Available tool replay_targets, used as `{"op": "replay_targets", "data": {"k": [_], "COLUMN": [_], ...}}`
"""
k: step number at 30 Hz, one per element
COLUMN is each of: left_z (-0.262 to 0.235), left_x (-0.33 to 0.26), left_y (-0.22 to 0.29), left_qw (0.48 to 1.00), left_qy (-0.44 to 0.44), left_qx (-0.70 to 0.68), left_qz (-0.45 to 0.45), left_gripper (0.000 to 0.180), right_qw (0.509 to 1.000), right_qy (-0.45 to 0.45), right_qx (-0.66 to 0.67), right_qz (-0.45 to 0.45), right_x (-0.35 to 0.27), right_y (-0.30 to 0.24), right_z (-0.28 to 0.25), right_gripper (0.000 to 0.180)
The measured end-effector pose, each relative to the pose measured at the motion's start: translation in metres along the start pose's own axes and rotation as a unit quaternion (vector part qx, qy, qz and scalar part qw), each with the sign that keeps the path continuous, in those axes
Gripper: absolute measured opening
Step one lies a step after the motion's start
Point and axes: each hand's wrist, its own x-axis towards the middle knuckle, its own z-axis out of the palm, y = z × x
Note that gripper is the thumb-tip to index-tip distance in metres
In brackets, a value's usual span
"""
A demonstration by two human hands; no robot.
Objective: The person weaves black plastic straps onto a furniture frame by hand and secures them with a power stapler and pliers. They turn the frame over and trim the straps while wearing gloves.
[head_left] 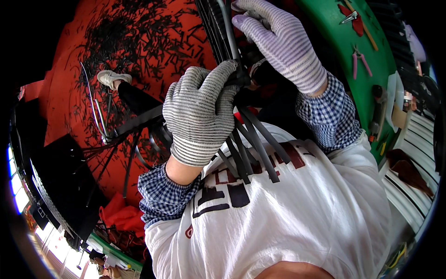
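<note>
A person's gloved left hand (202, 116) is clenched around a bundle of flat black strips (251, 144) that hang down over a white shirt (297, 209). The gloved right hand (278, 42) has its fingers closed on a grey cable (228, 28) just above. Pink pliers (358, 60) lie on the green bench (334, 28) to the right.

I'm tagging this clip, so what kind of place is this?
Probably a workshop or small factory: black strip offcuts litter the red floor, pink pliers lie on a green workbench, and both hands wear work gloves.
</note>
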Motion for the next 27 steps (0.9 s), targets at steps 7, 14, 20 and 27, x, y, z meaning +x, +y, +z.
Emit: {"op": "replay_targets", "data": {"k": [7,14,20,27], "left_z": [0.0,0.003,0.004,0.003], "left_x": [0.001,-0.001,-0.001,-0.003], "left_y": [-0.002,-0.004,-0.006,-0.006], "left_qw": [1.0,1.0,0.999,1.0], "left_qy": [0.006,0.015,0.019,0.003], "left_qx": [-0.002,0.01,0.011,0.016], "left_qz": [0.02,0.018,0.039,0.023], "left_gripper": [0.033,0.034,0.036,0.036], "right_qw": [0.982,0.976,0.993,0.985], "right_qy": [-0.145,-0.145,-0.049,-0.074], "right_qx": [0.096,0.155,0.06,0.127], "right_qz": [0.079,0.053,-0.092,-0.088], "right_x": [0.019,0.021,0.025,0.02], "right_y": [-0.011,-0.004,0.0,0.002], "right_z": [-0.011,-0.003,0.008,0.008], "right_gripper": [0.019,0.011,0.005,0.009]}}
